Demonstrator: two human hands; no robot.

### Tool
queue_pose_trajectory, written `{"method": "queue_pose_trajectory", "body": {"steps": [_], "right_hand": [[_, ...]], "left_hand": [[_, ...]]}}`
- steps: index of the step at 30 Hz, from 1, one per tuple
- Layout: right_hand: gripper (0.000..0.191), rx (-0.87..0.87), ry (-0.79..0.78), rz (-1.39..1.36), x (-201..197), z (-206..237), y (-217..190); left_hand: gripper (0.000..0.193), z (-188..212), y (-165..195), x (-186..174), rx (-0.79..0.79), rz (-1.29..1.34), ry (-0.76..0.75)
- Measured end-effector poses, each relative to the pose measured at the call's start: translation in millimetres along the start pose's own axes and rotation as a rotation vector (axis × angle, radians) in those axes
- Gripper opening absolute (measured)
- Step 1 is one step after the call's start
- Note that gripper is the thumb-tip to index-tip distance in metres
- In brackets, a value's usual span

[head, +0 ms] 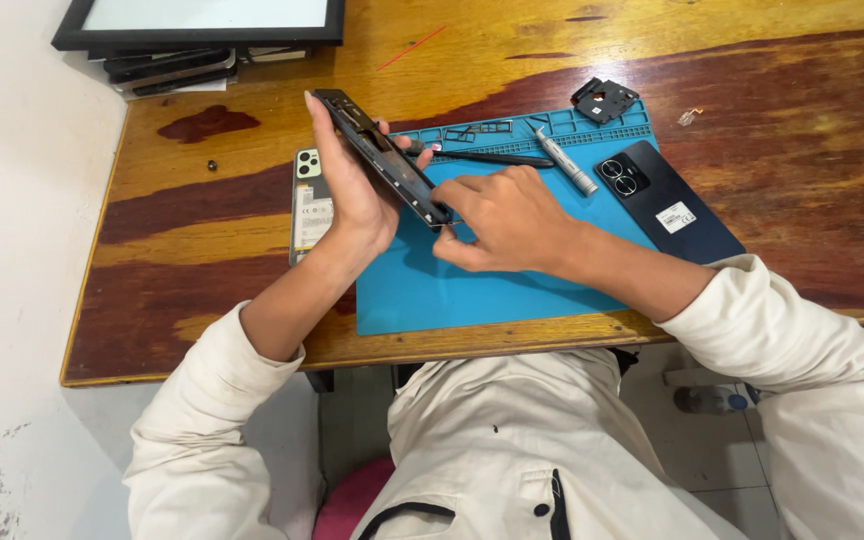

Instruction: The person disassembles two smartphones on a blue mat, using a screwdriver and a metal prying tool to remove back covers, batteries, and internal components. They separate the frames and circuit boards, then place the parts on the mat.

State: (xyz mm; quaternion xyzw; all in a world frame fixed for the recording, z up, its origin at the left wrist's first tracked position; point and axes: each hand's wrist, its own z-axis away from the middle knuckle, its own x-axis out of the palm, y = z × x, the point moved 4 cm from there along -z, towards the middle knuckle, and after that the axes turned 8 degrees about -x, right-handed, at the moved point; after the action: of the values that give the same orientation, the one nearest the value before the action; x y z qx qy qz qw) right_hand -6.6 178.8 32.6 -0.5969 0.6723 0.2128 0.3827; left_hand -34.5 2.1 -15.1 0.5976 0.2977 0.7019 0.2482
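Black and stripped of its back, an opened smartphone (384, 158) is held on edge above the left part of a blue silicone repair mat (512, 285), tilted so that its top end points up and away to the left. The left hand (357, 195) wraps it from behind, fingers curled over the far edge and thumb along the near side, pressed firmly against the frame. The right hand (502, 215) meets the phone's lower end just above the mat; its forefinger and thumb are pinched together at the bottom corner of the frame, though whether they pinch a small part or the frame itself cannot be told from here.

On the mat behind the hands lies a slim black tool (492, 158), and just beside it a silver, pen-shaped screwdriver (567, 162) lies at a slant. At the mat's right edge rests a black back cover (667, 200) with two round camera rings and a white sticker. A small black plastic part (604, 100) sits at the mat's far corner. Left of the mat, partly hidden by the left wrist, a pale phone back (309, 200) lies flat on the varnished wooden table (802, 90). A black-framed panel (202, 22) lies on top of stacked dark items at the table's far left corner. Both sleeves are cream.
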Motion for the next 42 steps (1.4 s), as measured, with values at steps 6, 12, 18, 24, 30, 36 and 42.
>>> {"method": "queue_pose_trajectory", "body": {"steps": [6, 12, 18, 24, 30, 36, 42], "right_hand": [[0.017, 0.020, -0.002, 0.082, -1, 3, 5], [0.019, 0.059, 0.148, -0.007, -10, 3, 5], [0.030, 0.043, 0.141, -0.096, -14, -2, 4], [0.033, -0.054, 0.212, -0.114, -16, -1, 1], [0.036, -0.015, 0.235, -0.158, -16, 0, 5], [0.034, 0.022, 0.235, -0.184, -14, 0, 6], [0.033, 0.086, 0.226, -0.182, -15, 0, 10]], "left_hand": [[0.070, 0, -5, 2, -0.028, -0.089, 0.111], [0.074, -1, -9, 5, -0.045, -0.083, 0.036], [0.076, 1, -1, 3, 0.042, -0.174, 0.093], [0.086, 3, -1, 7, 0.002, -0.127, -0.008], [0.069, 3, 1, 7, 0.039, -0.147, -0.050], [0.042, 10, 9, 11, 0.221, -0.174, -0.131], [0.035, 25, 4, 21, 0.382, -0.399, -0.243]]}}
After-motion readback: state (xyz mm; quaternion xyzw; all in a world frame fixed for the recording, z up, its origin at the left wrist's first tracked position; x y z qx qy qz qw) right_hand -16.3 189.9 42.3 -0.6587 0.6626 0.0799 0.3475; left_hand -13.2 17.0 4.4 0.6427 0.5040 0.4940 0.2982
